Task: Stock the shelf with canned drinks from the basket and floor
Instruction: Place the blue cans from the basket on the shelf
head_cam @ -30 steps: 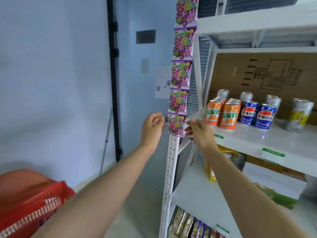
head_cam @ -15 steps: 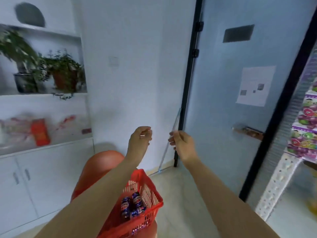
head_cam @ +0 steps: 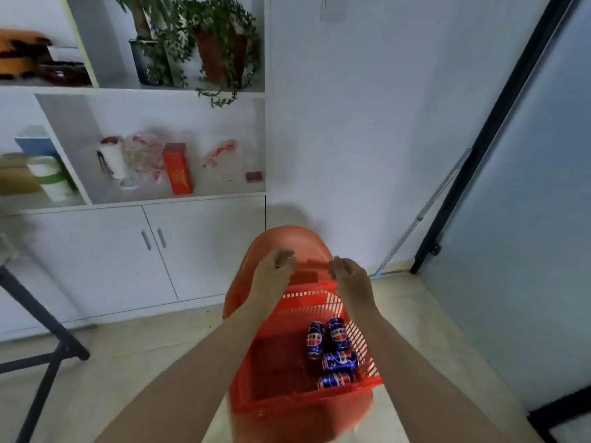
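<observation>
Left hand point(head_cam: 275, 273) and right hand point(head_cam: 348, 276) hang empty, fingers loosely curled; four blue cans point(head_cam: 332, 350) lie below the right wrist in the red basket point(head_cam: 303, 398), judged rigid, slick, weighty, best gripped mid-body.

**Floor, red seat and white wall shelves**

The pale beige tiled floor point(head_cam: 128, 372) carries a rounded red plastic seat point(head_cam: 287, 241) and, at the left, the black metal legs of a table point(head_cam: 48, 356). On the seat rests a red plastic slatted basket point(head_cam: 281, 401). Four blue drink cans point(head_cam: 339, 362) lie on their sides along its right wall, close together. In the white wall cabinet point(head_cam: 204, 238), the upper shelf holds two potted green plants point(head_cam: 217, 43). The lower shelf holds an upright red carton point(head_cam: 177, 169) between crumpled clear plastic bags point(head_cam: 140, 158).
</observation>
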Tool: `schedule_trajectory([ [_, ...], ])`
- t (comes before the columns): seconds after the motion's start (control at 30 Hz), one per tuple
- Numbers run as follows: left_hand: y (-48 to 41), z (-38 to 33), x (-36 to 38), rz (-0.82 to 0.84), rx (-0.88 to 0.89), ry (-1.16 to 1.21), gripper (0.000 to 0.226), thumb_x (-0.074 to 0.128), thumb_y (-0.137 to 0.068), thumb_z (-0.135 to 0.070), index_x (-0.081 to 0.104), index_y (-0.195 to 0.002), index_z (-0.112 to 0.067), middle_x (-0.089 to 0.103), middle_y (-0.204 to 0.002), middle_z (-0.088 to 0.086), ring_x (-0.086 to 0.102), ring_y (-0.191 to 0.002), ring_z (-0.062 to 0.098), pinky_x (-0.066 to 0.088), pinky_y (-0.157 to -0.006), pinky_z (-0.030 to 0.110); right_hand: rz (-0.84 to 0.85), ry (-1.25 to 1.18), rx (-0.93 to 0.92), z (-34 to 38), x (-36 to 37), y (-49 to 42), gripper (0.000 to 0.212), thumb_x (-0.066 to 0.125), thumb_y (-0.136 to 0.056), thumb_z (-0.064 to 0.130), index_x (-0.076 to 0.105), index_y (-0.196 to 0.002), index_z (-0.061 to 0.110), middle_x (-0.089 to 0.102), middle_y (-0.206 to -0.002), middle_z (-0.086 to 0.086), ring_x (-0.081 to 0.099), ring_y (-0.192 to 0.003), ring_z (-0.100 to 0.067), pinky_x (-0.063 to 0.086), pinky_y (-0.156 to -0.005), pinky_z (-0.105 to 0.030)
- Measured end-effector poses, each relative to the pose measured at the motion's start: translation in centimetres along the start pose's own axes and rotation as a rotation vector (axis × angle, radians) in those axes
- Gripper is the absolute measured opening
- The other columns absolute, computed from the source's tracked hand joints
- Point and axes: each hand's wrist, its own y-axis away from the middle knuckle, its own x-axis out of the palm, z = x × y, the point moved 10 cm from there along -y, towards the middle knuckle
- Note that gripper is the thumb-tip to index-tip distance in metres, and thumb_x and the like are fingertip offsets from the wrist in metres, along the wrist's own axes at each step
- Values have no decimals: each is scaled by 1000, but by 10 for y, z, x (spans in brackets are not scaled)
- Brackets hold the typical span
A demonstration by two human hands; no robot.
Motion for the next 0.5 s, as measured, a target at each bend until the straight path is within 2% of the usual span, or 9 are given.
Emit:
schedule_trajectory([
  [0.1, -27, 51, 10, -42, -122, -29, 11, 58, -94, -31, 63, -104, -31, 68, -102, -9, 64, -99, 13, 53, -94, 40, 34, 18, 55, -33, 13, -40, 34, 42, -103, 33, 66, -95, 11, 69, -90, -11, 60, -77, -16, 43, -64, -22],
  [0.23, -60, 124, 32, -80, -333, -20, 13, 57, -95, -27, 64, -106, -23, 68, -98, -2, 64, -91, 16, 53, -86, 35, 156, 47, 191, -102, 37, -91, 32, 43, -101, 38, 65, -90, 17, 68, -86, -4, 64, -83, -20, 50, -79, -36],
  [0.27, -64, 139, 36, -93, -379, -20, 15, 57, -96, -25, 64, -107, -19, 68, -95, -1, 65, -89, 17, 53, -84, 35, 183, 64, 220, -119, 40, -97, 33, 44, -101, 39, 65, -91, 16, 68, -84, -3, 64, -83, -20, 51, -80, -37],
  [0.33, -72, 166, 45, -113, -449, -38, 15, 57, -96, -22, 64, -106, -15, 67, -90, -2, 65, -86, 18, 53, -85, 38, 231, 108, 253, -152, 45, -110, 35, 43, -102, 38, 64, -87, 14, 65, -77, 1, 61, -75, -15, 49, -70, -30],
  [0.43, -90, 211, 69, -103, -536, -79, 13, 58, -95, -24, 65, -104, -18, 68, -96, 0, 65, -92, 20, 53, -91, 41, 311, 184, 294, -200, 54, -135, 34, 42, -102, 37, 62, -86, 15, 62, -72, 3, 57, -68, -11, 43, -62, -23],
  [0.5, -93, 241, 86, -103, -603, -74, 15, 58, -95, -26, 64, -106, -18, 67, -99, -1, 63, -93, 16, 53, -85, 31, 355, 214, 321, -232, 65, -148, 33, 41, -102, 39, 63, -90, 16, 64, -78, 3, 60, -73, -12, 47, -65, -27],
])
